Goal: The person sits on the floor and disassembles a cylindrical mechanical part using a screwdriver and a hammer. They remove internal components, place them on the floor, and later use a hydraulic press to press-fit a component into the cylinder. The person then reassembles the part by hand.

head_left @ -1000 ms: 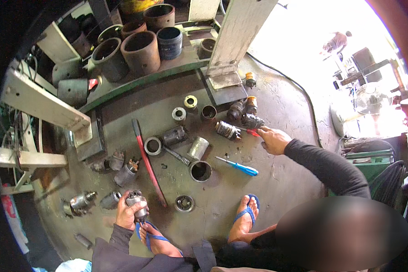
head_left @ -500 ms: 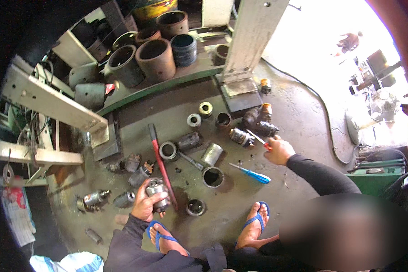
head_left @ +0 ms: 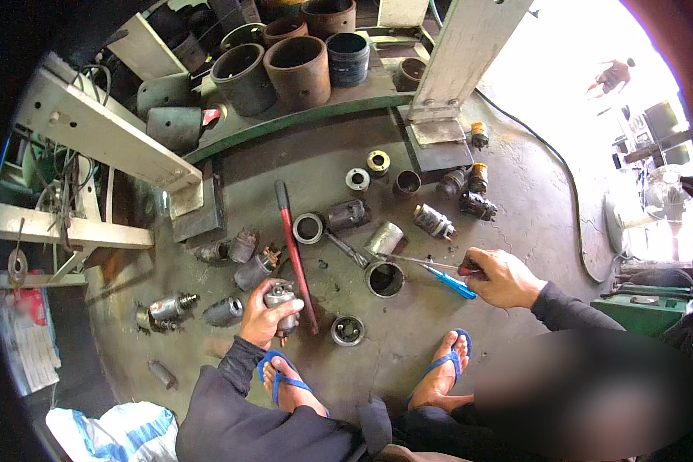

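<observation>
My left hand (head_left: 266, 323) grips a grimy silver cylindrical part (head_left: 282, 302) with a copper-coloured stud underneath. My right hand (head_left: 503, 277) is closed round a red-handled screwdriver (head_left: 467, 270), its long shaft pointing left toward an open steel sleeve (head_left: 384, 279). Below that shaft lies a blue screwdriver (head_left: 454, 286). Beside my left hand lies a long red bar (head_left: 294, 262). Around them on the floor are a silver cylinder (head_left: 383, 240), several dirty metal parts (head_left: 431, 222), rings (head_left: 309, 229) and a small cup with studs (head_left: 348, 331). My feet in blue flip-flops flank the area.
A green-edged platform (head_left: 308, 104) carries several large rusty sleeves (head_left: 292, 73). White steel beams (head_left: 108, 142) frame it. At right are a black hose (head_left: 562, 162), a fan (head_left: 662, 189), a green case (head_left: 643, 308) and a distant person (head_left: 616, 73). A plastic sack (head_left: 112, 431) lies bottom left.
My right hand and red screwdriver have moved down from the dirty parts at back right to beside the blue screwdriver. My left hand has lifted slightly with its part. The view has shifted.
</observation>
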Action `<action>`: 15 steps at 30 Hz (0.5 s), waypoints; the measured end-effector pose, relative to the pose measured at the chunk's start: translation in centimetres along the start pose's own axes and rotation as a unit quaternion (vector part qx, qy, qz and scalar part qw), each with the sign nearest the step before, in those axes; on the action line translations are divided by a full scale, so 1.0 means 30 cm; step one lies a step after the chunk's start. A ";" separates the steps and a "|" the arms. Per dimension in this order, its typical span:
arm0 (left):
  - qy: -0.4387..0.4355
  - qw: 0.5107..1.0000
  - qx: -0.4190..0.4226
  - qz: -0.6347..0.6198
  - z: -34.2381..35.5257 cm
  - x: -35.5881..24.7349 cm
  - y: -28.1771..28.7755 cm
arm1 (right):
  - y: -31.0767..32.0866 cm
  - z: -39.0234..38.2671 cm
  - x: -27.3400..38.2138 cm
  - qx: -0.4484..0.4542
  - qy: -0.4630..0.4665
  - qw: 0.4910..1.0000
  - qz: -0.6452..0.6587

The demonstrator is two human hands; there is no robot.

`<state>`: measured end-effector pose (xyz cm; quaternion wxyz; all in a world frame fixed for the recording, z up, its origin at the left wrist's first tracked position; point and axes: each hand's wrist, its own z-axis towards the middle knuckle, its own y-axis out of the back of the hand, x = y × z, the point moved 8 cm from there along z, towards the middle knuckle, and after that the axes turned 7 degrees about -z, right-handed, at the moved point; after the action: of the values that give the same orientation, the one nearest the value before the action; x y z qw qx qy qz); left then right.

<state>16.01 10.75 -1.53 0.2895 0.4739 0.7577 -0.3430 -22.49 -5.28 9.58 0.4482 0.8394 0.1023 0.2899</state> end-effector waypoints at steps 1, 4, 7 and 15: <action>-0.005 1.000 0.004 0.013 0.005 -0.008 0.003 | -0.013 0.005 -0.040 -0.018 -0.015 1.000 -0.003; -0.008 1.000 -0.011 0.026 -0.010 -0.023 0.020 | 0.018 0.069 -0.089 -0.039 -0.041 0.998 -0.001; -0.027 0.995 -0.012 0.091 -0.020 -0.071 0.030 | 0.082 0.178 -0.059 -0.055 -0.037 0.998 -0.008; -0.076 0.890 0.049 0.448 0.021 -0.316 -0.129 | -0.051 0.392 -0.059 -0.059 0.031 0.996 -0.053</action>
<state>16.15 4.09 6.27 0.4455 0.7488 0.4228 -0.2492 -17.00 -13.31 2.58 0.5085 0.7954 0.1428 0.2972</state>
